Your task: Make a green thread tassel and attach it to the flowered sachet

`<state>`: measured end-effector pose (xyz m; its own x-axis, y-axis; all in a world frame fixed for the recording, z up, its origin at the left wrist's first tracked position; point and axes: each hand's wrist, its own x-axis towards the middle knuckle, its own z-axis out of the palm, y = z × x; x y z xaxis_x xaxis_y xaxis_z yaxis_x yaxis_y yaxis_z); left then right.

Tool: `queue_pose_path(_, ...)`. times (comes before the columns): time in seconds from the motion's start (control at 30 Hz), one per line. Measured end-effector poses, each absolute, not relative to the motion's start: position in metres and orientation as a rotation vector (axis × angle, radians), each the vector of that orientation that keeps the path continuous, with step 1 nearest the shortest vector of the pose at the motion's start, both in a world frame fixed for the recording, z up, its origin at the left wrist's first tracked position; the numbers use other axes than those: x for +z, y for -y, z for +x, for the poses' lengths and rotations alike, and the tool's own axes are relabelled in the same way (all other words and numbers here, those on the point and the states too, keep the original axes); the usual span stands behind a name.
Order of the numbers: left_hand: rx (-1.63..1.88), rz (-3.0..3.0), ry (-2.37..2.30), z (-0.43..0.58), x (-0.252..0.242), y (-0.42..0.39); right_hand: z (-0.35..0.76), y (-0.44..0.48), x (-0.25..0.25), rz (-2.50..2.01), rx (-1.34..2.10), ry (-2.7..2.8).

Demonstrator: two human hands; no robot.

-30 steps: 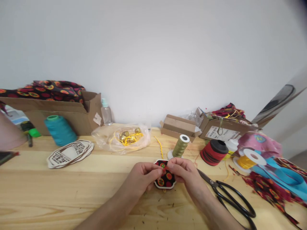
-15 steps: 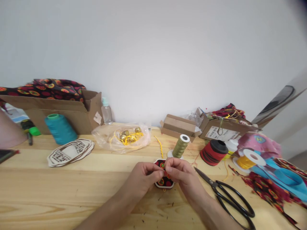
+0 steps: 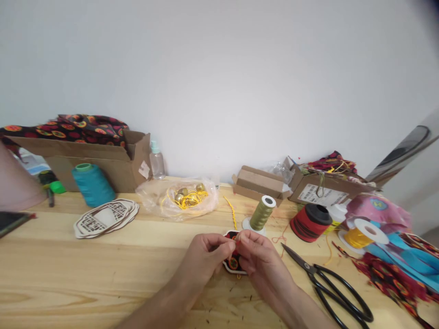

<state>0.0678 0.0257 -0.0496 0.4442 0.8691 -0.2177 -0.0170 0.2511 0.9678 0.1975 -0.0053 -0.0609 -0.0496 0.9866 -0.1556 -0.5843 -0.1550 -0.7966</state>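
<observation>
Left hand [image 3: 206, 255] and right hand [image 3: 255, 255] both pinch the fabric-covered ornament [image 3: 234, 261] low over the wooden table [image 3: 103, 274], fingertips meeting at its top edge; apparently mid-stitching, next needing steady grip; scissors [image 3: 329, 288] lie near.

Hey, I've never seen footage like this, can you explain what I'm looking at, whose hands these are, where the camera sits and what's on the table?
This is one view from a camera worn on a person's head, looking forward and down at their own bare hands; no machine is involved. The left hand and right hand meet over a small fabric-covered piece, black with red and orange dots, and pinch it between them. It sits low over a wooden table. Around it lie black scissors, an olive thread spool, a red and black spool, a teal thread cone, a stack of cut-out wooden shapes, a plastic bag with yellow cord and bells, and cardboard boxes along the wall.
</observation>
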Motion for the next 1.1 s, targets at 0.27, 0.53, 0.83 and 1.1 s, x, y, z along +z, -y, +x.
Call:
queue_pose_path(0.27,0.714,1.193,-0.933,0.066,-0.048,-0.026,0.209,0.006,-0.052,-1.085,1.339,0.999)
queue_pose_path(0.53,0.709,1.186,-0.952,0.07,-0.045,-0.025,0.205,0.008,-0.053,-1.037,1.305,1.029)
queue_pose_path(0.83,0.778,1.117,-1.032,0.061,-0.056,-0.033,0.211,0.011,-0.04,-0.75,1.311,0.662)
queue_pose_path(1.1,0.802,1.076,-0.974,0.064,-0.052,-0.032,0.208,0.008,-0.048,-1.085,1.205,0.782)
